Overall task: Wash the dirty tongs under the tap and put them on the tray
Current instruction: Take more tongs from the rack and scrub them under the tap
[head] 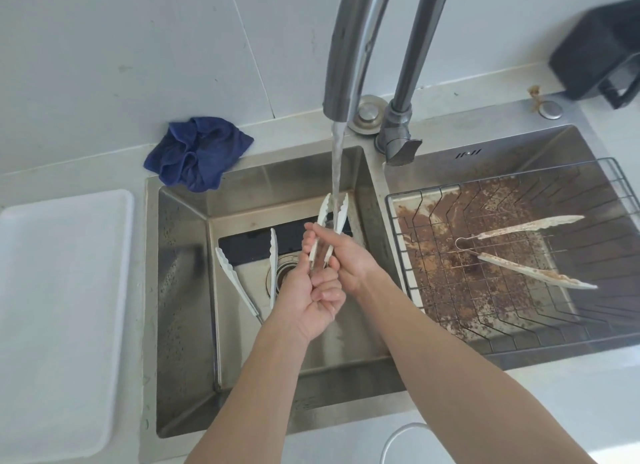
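Both forearms reach in from 6 o'clock over the left sink basin (180, 290). The left hand (308, 301) curls its fingers (327, 295) round the handle end of the held tongs (330, 221), while the right hand (349, 259) pinches their arms just above. Their scalloped tips point to 12 o'clock, in the water stream (336, 166) under the tap (349, 48). The white tray (65, 290) lies on the counter (69, 179) at 9 o'clock. Dirty tongs (526, 252) rest on the wire rack (450, 318) at 3 o'clock.

Three pairs of white tongs were in view: one (333, 218) under the tap's (341, 65) single stream, one (246, 276) in the left of two sink basins (180, 290), one soiled (526, 252) on the lone wire rack (616, 183). One white tray (62, 308) and one blue cloth (197, 152) sat on the tabletop (554, 411).
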